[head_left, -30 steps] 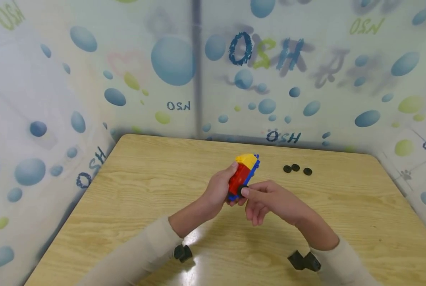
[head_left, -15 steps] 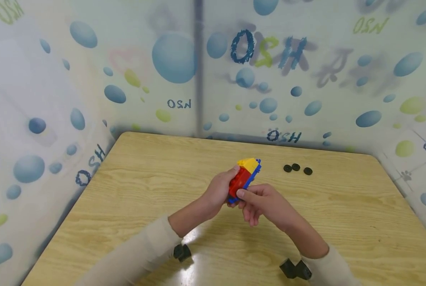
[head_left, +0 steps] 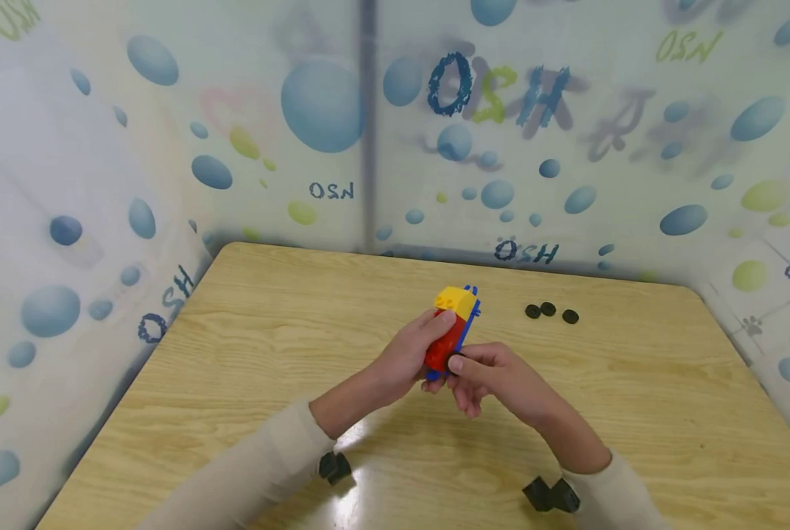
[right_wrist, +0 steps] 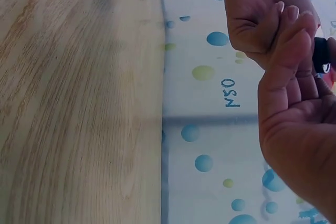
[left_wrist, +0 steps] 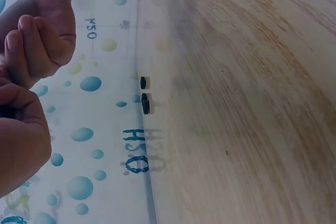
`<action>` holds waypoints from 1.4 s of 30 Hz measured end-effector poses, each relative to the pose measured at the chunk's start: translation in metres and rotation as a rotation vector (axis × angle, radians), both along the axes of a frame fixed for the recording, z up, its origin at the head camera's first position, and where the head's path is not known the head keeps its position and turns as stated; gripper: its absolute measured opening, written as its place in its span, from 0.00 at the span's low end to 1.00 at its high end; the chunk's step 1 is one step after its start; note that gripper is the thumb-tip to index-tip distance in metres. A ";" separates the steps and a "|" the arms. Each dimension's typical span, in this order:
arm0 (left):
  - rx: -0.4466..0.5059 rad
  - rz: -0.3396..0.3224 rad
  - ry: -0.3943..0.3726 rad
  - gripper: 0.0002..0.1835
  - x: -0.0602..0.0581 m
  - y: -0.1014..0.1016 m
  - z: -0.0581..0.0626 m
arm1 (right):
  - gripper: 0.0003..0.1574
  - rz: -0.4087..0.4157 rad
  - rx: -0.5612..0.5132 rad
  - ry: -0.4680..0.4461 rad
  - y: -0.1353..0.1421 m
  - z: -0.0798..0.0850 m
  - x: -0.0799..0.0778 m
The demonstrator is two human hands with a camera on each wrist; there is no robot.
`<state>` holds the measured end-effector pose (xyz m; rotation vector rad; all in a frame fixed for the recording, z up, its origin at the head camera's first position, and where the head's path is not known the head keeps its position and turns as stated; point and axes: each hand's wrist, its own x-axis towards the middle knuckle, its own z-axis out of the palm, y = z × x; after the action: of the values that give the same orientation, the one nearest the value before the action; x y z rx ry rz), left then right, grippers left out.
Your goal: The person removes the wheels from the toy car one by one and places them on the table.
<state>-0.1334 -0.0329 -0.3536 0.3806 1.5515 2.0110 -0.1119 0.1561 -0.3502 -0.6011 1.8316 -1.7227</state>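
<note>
My left hand (head_left: pixel 404 353) grips a toy vehicle (head_left: pixel 444 346) above the table, its thumb lying along the red body. The toy has a yellow front block (head_left: pixel 456 298) and a blue base (head_left: pixel 469 324), and tilts away from me. At its near right side, my right hand (head_left: pixel 503 374) pinches a black wheel (right_wrist: pixel 319 56) between thumb and finger, right at the blue base. Most of that wheel hides behind the thumb in the head view. The right hand's other fingers are loosely curled, below the toy.
Three black wheels (head_left: pixel 548 309) lie toward the back right of the wooden table (head_left: pixel 235 353). Bubble-printed walls (head_left: pixel 322 206) rise behind the table and at both sides. Black wrist devices (head_left: pixel 550 495) sit below both forearms.
The toy has turned slightly in my left hand, and the left thumb has moved onto its red body. My right thumb now covers most of the wheel, which showed more a second ago.
</note>
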 end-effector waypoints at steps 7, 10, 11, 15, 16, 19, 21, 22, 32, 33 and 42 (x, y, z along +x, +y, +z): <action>-0.066 0.117 0.146 0.22 0.004 0.002 0.006 | 0.18 0.013 -0.043 0.097 -0.002 -0.001 0.002; -0.067 0.167 0.237 0.20 0.009 0.003 0.009 | 0.16 -0.004 -0.033 0.147 -0.002 0.001 0.003; -0.065 0.180 0.265 0.19 0.010 0.003 0.010 | 0.15 -0.010 -0.033 0.165 -0.002 0.001 0.003; -0.045 0.208 0.326 0.19 0.016 0.003 0.014 | 0.13 -0.029 -0.070 0.243 -0.005 0.004 0.006; -0.035 0.210 0.330 0.18 0.017 0.003 0.014 | 0.12 -0.035 -0.081 0.257 -0.006 0.004 0.007; -0.001 0.210 0.326 0.18 0.020 0.003 0.015 | 0.11 -0.061 -0.112 0.292 -0.008 0.005 0.010; 0.012 0.217 0.335 0.18 0.021 0.003 0.016 | 0.11 -0.089 -0.112 0.302 -0.010 0.006 0.013; 0.017 0.222 0.343 0.18 0.022 0.003 0.016 | 0.12 -0.102 -0.110 0.310 -0.011 0.007 0.015; -0.036 0.267 0.416 0.18 0.028 0.006 0.023 | 0.14 -0.170 -0.102 0.383 -0.013 0.011 0.020; -0.044 0.268 0.420 0.18 0.028 0.006 0.023 | 0.14 -0.175 -0.103 0.387 -0.012 0.010 0.021; -0.135 0.382 0.682 0.21 0.026 0.009 0.012 | 0.19 -0.239 -0.035 0.438 -0.009 0.012 0.030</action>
<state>-0.1077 -0.0235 -0.3413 0.8315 2.3047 2.1596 -0.0824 0.1468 -0.3386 -0.8572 2.2535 -1.8908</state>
